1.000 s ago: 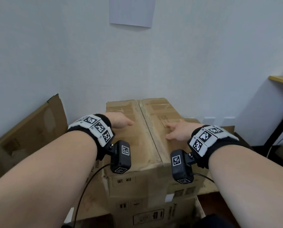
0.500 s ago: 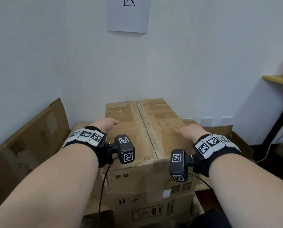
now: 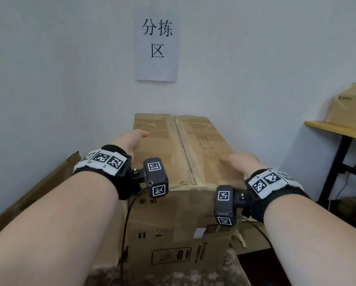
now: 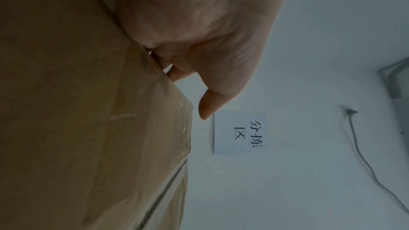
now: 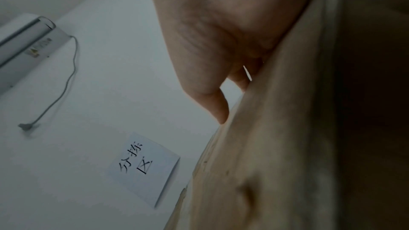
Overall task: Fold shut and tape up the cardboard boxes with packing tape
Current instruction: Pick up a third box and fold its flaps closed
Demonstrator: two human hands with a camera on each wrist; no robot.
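Note:
A brown cardboard box (image 3: 162, 145) stands on top of another box, its flaps closed and a strip of clear tape (image 3: 185, 153) running along the centre seam. My left hand (image 3: 131, 140) rests on the box's left top edge, with the thumb over the top. My right hand (image 3: 241, 163) sits at the right top edge, nearer the front corner. In the left wrist view the palm of the left hand (image 4: 199, 32) lies against the box (image 4: 77, 111), thumb free. The right hand (image 5: 221, 32) likewise lies against the box (image 5: 309, 128). The fingers are mostly hidden.
The lower box (image 3: 173, 244) carries printed labels. Flattened cardboard (image 3: 38, 186) leans on the wall at left. A paper sign (image 3: 157, 44) hangs on the wall behind. At right a yellow-topped table (image 3: 338, 129) holds another box (image 3: 350, 104).
Both hands slid from lying flat on the box top, beside the seam, outward to its left and right edges. The head view tilted upward.

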